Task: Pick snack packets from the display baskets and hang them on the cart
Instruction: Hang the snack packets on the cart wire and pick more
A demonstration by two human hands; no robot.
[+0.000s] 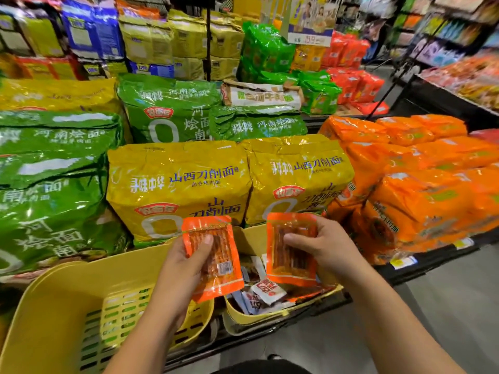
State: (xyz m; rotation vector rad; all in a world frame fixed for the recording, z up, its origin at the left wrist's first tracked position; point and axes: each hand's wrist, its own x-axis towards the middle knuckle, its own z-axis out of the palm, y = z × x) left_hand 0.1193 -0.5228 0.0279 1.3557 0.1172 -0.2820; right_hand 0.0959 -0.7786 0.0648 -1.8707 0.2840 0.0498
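Snack packets, two orange ones, are held above the yellow display baskets. The left packet is pinched between the thumb and curled fingers of the left hand, and the right packet is gripped the same way by the right hand. Both are held flat, front up, probably so the hanging end can be checked. Loose packets are seen in the right basket, the left basket sits near left, and no cart can be made out, so hanging is judged not yet done.
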